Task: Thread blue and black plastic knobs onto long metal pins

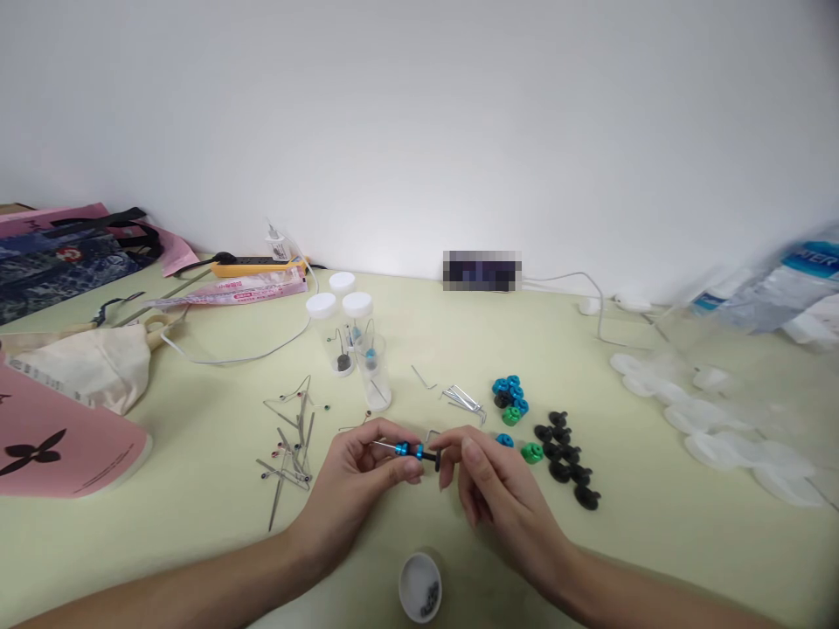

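My left hand (357, 476) is closed on a small blue and black fitting (410, 450), pinched between thumb and fingers. A thin metal rod sticks out of its left end, and its right end is a black disc-like foot. Close against that foot is my right hand (495, 476), its fingers curled and thumb folded in; whatever they grip is hidden. A bent metal piece (432, 435) shows between the hands. Beyond them are several hex keys (464, 399), blue knobs (511, 386) and a green knob (532, 452). Black suction-cup-like feet (560, 472) lie to the right.
A white cup (419, 587) with small metal parts stands near me. Thin metal rods (301, 428) lie left, behind them lidded clear tubes (375, 376). White lids (708, 428) and a plastic bag are right; a pink container (72, 437) and power strip (259, 265) left.
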Motion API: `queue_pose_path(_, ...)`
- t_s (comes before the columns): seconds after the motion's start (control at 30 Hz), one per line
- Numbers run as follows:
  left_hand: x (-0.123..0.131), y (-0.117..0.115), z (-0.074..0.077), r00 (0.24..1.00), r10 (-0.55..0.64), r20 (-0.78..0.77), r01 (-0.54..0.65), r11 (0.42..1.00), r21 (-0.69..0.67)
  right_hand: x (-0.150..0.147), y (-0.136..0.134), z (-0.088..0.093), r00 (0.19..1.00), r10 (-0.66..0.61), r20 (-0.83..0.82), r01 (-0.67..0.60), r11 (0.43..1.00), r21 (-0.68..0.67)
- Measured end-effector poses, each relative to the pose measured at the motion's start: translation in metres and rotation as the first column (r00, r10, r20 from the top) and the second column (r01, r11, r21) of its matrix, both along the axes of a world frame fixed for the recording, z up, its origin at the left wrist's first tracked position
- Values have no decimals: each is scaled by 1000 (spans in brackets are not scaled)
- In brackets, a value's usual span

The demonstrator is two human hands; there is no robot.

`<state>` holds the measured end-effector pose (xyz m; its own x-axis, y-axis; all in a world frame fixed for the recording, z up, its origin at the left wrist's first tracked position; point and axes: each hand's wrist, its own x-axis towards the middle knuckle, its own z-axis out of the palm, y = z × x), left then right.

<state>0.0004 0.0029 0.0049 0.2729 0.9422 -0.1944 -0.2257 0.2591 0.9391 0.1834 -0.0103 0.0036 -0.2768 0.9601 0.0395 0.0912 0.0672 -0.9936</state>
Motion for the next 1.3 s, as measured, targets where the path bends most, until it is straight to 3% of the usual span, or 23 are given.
queue_pose_path(1.3, -1, 0, -2, 1000, -5, -13, 5, 1000, 20, 1, 0, 0, 1000, -4, 3, 4, 1000, 4)
